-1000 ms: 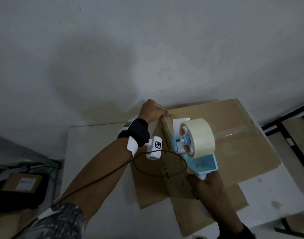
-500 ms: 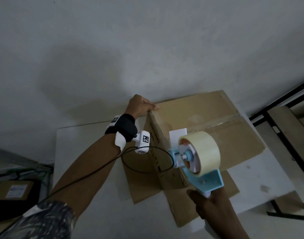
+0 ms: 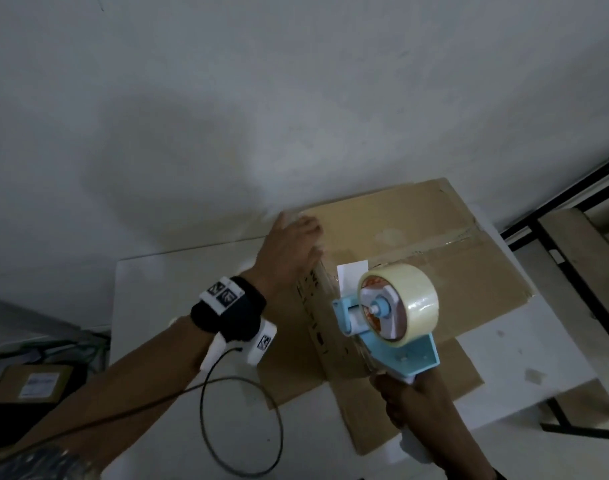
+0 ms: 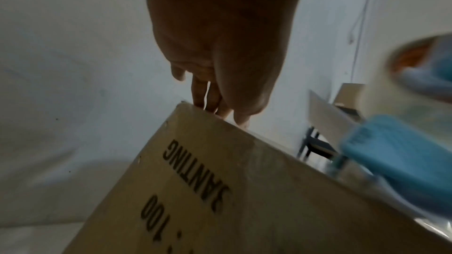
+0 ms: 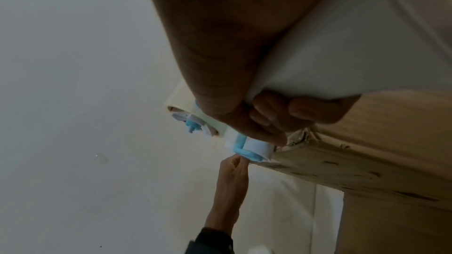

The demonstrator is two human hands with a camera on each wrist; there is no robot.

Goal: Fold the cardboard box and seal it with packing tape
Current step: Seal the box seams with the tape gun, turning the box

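Observation:
A brown cardboard box (image 3: 434, 265) stands on a white table (image 3: 178, 282), its top flaps closed with clear tape along the seam. My left hand (image 3: 296, 240) lies on the box's top left corner, fingers straight over the edge; the left wrist view shows that hand (image 4: 220, 65) above the printed side of the box (image 4: 244, 190). My right hand (image 3: 410, 400) grips the white handle of a blue tape dispenser (image 3: 396, 306) carrying a pale tape roll. The dispenser sits against the box's near left side, below a white label (image 3: 351, 275). In the right wrist view my fingers (image 5: 281, 115) wrap the handle.
Loose cardboard flaps (image 3: 289, 382) spread flat on the table under the box. A cable (image 3: 240, 427) loops from my left wrist. A labelled parcel (image 3: 33, 382) lies on the floor at left. A black-framed bench (image 3: 573, 258) stands at right. A white wall rises just behind the table.
The dispenser has come from the box top over the near edge down onto its side. My left hand has gone from gripping the corner to lying flat on it.

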